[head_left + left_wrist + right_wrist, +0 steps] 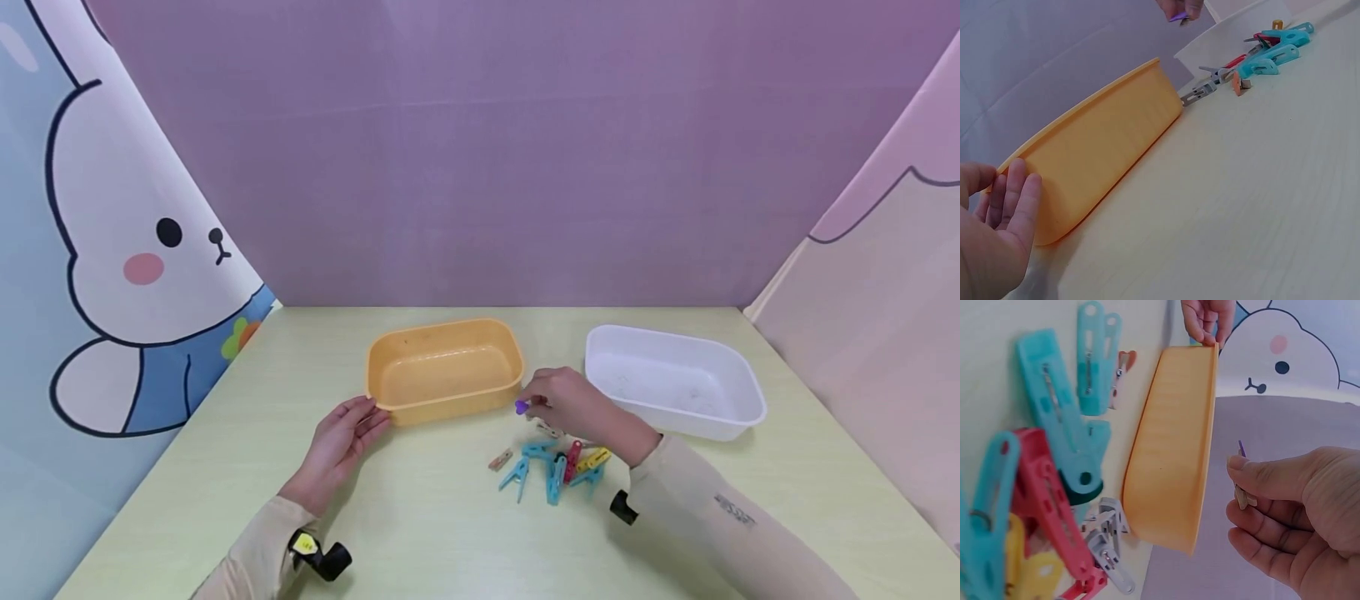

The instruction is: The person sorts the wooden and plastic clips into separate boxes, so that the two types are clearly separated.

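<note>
My left hand (341, 448) pinches the near-left corner of the orange-yellow plastic basin (446, 369) at its rim, thumb on the edge. No objects show inside that basin. Beyond its right end, my right hand (573, 406) is raised above the table. Between thumb and fingers it pinches a small wooden clothespin (1245, 496) with a purple decoration (521, 407); the fingers partly cover it. Below and nearer lies a loose pile of clothespins: blue ones (556, 479), a red one (572, 460), a yellow one (594, 459), grey ones (1110, 556) and a small wooden one (500, 459).
A white plastic basin (675, 379) stands at the right, partly behind my right forearm. The pale table (450, 533) ends at a purple backdrop (480, 167). Printed panels rise on both sides, the left one with a cartoon rabbit (150, 217).
</note>
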`<state>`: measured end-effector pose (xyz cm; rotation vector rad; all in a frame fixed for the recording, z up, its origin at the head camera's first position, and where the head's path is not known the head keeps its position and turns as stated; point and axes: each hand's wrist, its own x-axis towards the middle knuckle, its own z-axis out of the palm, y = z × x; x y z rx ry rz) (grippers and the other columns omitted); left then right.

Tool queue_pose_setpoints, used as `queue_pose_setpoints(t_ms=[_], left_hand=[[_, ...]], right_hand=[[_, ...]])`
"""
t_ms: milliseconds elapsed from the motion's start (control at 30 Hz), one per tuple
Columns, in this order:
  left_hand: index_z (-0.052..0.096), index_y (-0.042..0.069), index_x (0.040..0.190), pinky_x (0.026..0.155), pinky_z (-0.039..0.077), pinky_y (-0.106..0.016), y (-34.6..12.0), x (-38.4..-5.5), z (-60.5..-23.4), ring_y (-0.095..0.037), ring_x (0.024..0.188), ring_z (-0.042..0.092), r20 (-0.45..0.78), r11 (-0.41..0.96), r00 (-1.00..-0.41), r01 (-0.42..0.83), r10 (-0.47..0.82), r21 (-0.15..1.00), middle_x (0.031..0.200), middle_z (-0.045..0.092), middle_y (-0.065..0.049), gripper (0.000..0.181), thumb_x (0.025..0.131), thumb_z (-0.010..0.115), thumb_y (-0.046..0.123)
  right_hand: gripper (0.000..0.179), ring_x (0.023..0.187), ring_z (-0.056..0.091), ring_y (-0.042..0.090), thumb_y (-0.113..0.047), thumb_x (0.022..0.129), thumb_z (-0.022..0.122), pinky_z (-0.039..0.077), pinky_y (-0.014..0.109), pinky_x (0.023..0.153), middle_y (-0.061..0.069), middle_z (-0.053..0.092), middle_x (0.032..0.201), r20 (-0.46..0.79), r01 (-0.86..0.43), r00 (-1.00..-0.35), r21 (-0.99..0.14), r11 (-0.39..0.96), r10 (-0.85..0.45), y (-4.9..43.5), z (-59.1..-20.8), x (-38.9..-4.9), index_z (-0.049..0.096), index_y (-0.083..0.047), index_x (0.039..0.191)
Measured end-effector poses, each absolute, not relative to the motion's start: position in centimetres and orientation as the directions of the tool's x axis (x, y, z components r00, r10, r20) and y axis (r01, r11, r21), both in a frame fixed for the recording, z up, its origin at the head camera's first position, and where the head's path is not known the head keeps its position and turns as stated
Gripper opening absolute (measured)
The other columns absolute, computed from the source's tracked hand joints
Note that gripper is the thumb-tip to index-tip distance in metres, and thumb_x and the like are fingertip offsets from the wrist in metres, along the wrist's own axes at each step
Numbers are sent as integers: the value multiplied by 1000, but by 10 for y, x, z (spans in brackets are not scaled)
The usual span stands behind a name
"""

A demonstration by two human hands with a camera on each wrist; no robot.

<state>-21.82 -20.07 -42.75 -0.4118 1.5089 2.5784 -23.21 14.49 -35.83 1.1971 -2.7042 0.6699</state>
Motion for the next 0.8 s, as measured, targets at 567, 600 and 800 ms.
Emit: queue_pose_setpoints(t_ms=[567, 600, 800], left_hand=[[57, 4, 105, 90, 57, -31, -200, -221, -437, -16, 86, 72, -283, -552, -957, -200, -68, 809, 89, 71, -8, 4, 103, 53, 4], [57, 4, 105, 90, 57, -31, -200, -222, -438, -16, 86, 71, -284, -552, -956, -199, -73, 810, 88, 71, -7, 4, 102, 54, 4], [52, 4, 110, 92, 56, -30, -197, -222, -442, -14, 87, 70, -281, -547, -955, -184, -99, 817, 89, 70, -5, 10, 102, 56, 7]], right_hand=[[13, 80, 64, 14, 0, 86, 76, 58, 22, 74, 4, 71, 91, 285, -695, -717, -369, 617, -636, 127, -340, -253, 76, -2, 99], [14, 81, 64, 15, 0, 86, 76, 58, 22, 75, 4, 71, 92, 282, -687, -725, -369, 626, -629, 126, -339, -255, 77, -2, 99], [14, 80, 64, 14, -1, 86, 77, 58, 22, 73, 4, 71, 91, 287, -663, -748, -360, 656, -599, 121, -337, -264, 77, -3, 100]])
